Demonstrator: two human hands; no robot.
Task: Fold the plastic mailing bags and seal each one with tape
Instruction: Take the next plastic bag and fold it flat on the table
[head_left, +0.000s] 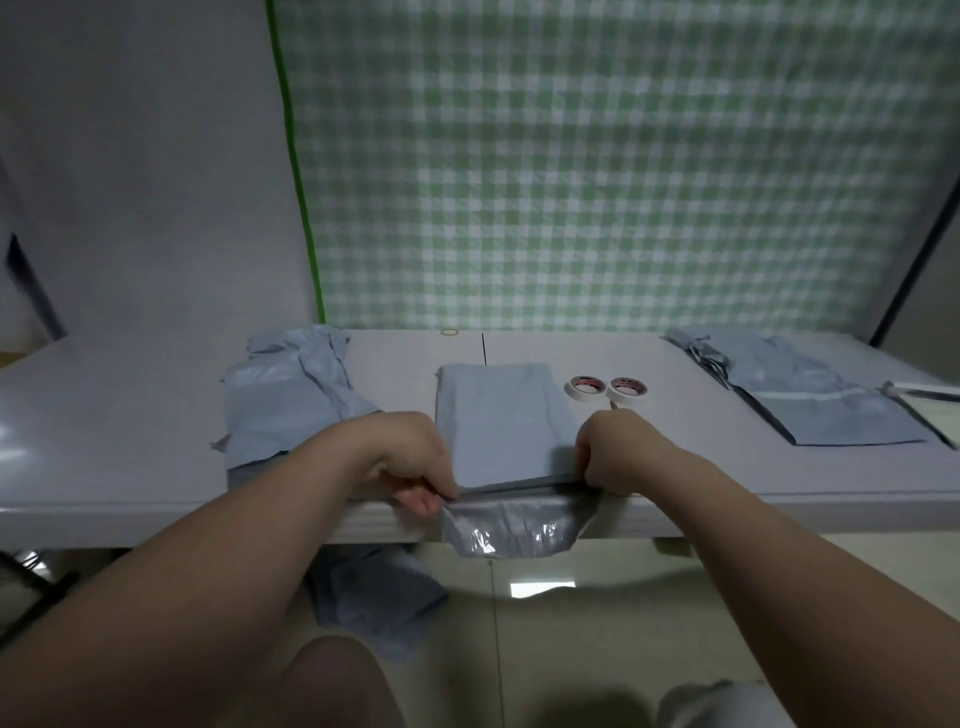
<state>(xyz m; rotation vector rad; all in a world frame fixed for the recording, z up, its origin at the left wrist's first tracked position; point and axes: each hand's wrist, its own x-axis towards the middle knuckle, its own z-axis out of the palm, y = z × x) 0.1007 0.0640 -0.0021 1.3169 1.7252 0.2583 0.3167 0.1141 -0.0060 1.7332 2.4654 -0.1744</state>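
Two hands: both grip the near end of one mailing bag (501, 426) at the front edge of the surface (130, 415).
Left hand (410, 462): fingers curled, pinching the bag's near-left corner at the fold.
Right hand (618, 452): fingers curled, pinching the near-right corner; a thin pointed object sticks up behind its knuckles, too small to identify.
Mailing bag: grey, lying flat between the hands and stretching away from them; its glossy end (511, 530) hangs over the surface edge just below the hands.
Tape rolls (607, 388): two, side by side and touching, just beyond the right hand and beside the bag's far-right corner.
Crumpled bag pile (291, 395): beyond and outward of the left hand, reaching close to the wrist.
Flat bag stack (810, 395): well apart, outward of the right hand.
Open room: bare surface lies between the tape rolls and the flat stack, and outward of the crumpled pile.
Floor (597, 623): more grey bags (374, 597) lie below the left forearm.
Backdrop: green checked cloth (597, 171) hangs behind the surface.
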